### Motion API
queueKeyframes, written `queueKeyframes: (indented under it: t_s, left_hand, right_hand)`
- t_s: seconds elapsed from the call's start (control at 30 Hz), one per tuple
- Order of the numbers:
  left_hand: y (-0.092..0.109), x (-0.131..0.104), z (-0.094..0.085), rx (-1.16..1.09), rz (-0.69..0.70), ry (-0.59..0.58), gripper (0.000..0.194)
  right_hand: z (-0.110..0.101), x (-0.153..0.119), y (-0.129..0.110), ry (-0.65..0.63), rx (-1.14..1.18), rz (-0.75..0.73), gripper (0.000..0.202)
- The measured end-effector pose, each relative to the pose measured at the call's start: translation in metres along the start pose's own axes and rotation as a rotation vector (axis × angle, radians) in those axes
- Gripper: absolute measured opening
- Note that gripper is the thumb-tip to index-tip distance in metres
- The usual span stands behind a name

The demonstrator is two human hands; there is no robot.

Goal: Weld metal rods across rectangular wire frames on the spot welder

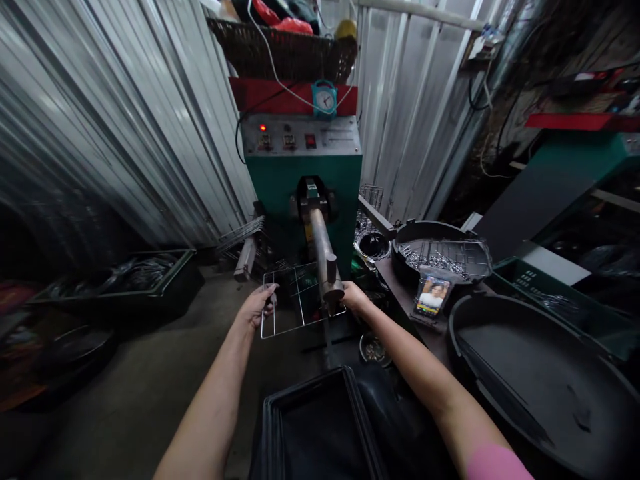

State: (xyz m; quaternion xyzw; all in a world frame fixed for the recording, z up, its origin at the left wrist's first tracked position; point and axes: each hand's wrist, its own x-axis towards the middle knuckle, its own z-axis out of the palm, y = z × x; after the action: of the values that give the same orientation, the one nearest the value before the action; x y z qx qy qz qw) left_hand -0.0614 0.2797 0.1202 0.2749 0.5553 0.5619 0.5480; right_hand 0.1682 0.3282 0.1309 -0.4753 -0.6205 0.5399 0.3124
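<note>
Rack [299, 293]: the left hand [256, 308] pinches its left edge, the right hand [355, 297] grasps its right end (partly hidden behind the rod [323, 243]).

I make out a shiny metal wire grid [299, 293], ribbed metal wall [125, 100] and matt, plastic-looking black tub [530, 353].

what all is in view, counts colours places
wire frame: one, silver, between hands
front machine: one, green, centre
clock: one, teal, on its red panel
basket: one, brown, atop it
second machine: one, green, far right
round trays: two, black, right
wire parts: many, silver, upper round tray
phone: one, lit, near trays
crates: two, dark green, left and right
container: perhaps several nested, black, bottom centre
bowl: one, greyish, near container
metal wall: one, grey, behind
left hand: one, bare, frame's left side
right hand: one, bare, right side
</note>
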Motion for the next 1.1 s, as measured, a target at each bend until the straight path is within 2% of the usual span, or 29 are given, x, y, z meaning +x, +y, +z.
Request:
queueKeyframes:
  t_s: [0.27,0.4,0.5,0.63,0.67,0.73,0.8,0.93,1.1]
  left_hand:
    - [0.004,0.003,0.0,0.027,0.036,0.022,0.024]
    - [0.0,-0.01,-0.005,0.042,0.097,0.019,0.03]
    - [-0.018,-0.019,-0.011,0.098,0.112,-0.038,0.036]
    - [-0.05,-0.018,-0.015,0.111,0.1,-0.039,0.039]
    - [-0.057,-0.017,-0.015,0.107,0.098,-0.029,0.039]
    - [-0.065,-0.015,-0.015,0.107,0.094,-0.024,0.04]
    - [-0.069,-0.016,-0.017,0.1,0.088,-0.048,0.041]
    - [-0.071,-0.027,-0.028,0.077,0.056,-0.155,0.038]
    - [-0.066,-0.042,-0.03,0.088,-0.003,-0.2,0.036]
  right_hand:
    - [0.006,0.0,-0.007,0.002,0.051,0.002,0.015]
    - [-0.005,-0.015,-0.008,-0.01,0.104,-0.018,0.02]
    - [-0.023,-0.04,0.017,0.046,0.247,0.044,0.025]
    - [-0.041,-0.088,0.085,0.282,0.583,0.301,0.015]
    - [-0.043,-0.101,0.102,0.307,0.674,0.368,0.012]
    - [-0.045,-0.125,0.132,0.329,0.706,0.424,0.006]
    - [-0.046,-0.145,0.152,0.354,0.808,0.501,0.006]
    - [-0.05,-0.168,0.163,0.356,0.966,0.551,0.002]
    - [-0.048,-0.17,0.158,0.318,1.001,0.502,0.005]
